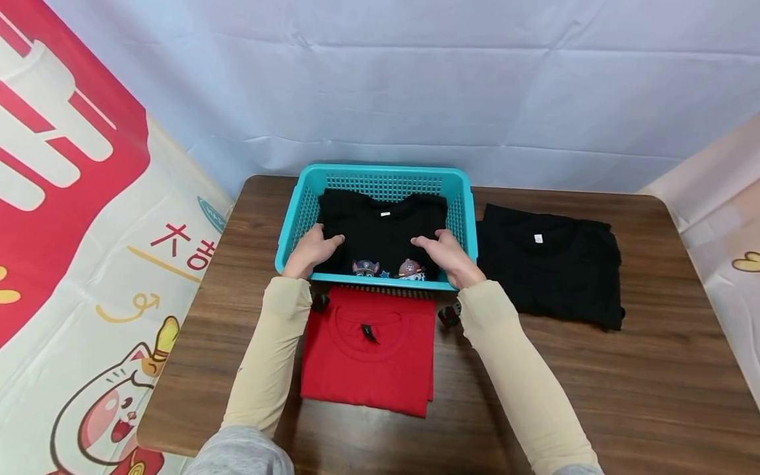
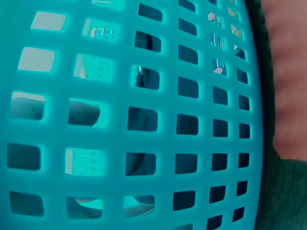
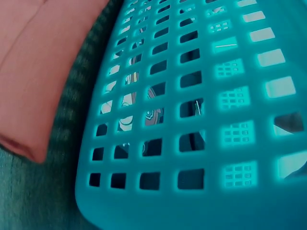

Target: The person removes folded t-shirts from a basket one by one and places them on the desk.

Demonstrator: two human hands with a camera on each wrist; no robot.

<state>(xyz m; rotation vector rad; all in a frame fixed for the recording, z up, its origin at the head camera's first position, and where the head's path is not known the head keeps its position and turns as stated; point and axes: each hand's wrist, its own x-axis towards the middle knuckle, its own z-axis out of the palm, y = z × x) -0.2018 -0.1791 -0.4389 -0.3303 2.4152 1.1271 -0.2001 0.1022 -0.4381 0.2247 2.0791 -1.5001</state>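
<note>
Black cloth makes the folded shirt (image 1: pixel 380 239) in the blue-green basket (image 1: pixel 386 169), with the left hand (image 1: pixel 312 253) and right hand (image 1: pixel 450 256) at its two sides, likely to keep it flat, but I can't tell if their fingers pinch it.

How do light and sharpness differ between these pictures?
Head view: fairly even light, the red shirt vivid; left wrist: the basket has a bowed edge, the shirt a soft, faded pink; right wrist: teal cast, the table dark green, mesh slanting.
</note>
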